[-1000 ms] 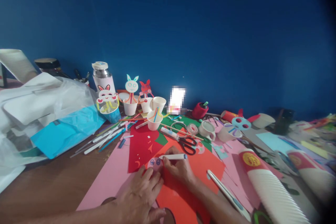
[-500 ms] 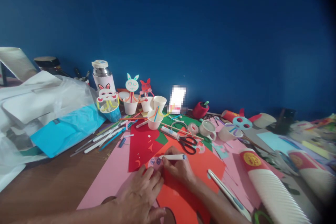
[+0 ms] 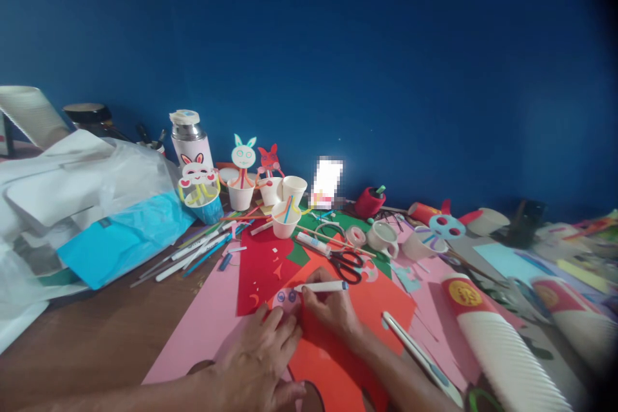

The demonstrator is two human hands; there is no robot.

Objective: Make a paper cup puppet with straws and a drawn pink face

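Observation:
My right hand point(image 3: 333, 306) is closed around a white marker point(image 3: 324, 286) with a blue end, its tip close to a small pale pink paper piece. Two blue circles like eyes are drawn on that paper piece point(image 3: 284, 298). My left hand point(image 3: 265, 344) lies with fingers stretched out at the lower edge of the piece, which partly hides under it. Beneath both hands are orange paper point(image 3: 381, 299), red paper point(image 3: 258, 270) and pink paper point(image 3: 188, 335). Black-handled scissors point(image 3: 347, 265) and a glue stick point(image 3: 313, 243) lie just beyond my right hand.
Paper cups with animal figures, one with a white rabbit head point(image 3: 243, 156), stand along the back. A plastic bag point(image 3: 125, 161) fills the left. To the right lie a utility knife point(image 3: 420, 357) and a stack of cups point(image 3: 506, 354). A mug point(image 3: 381, 237) stands behind the scissors.
The marker and my right hand have shifted very slightly to the right and up. My left hand stays in place on the paper.

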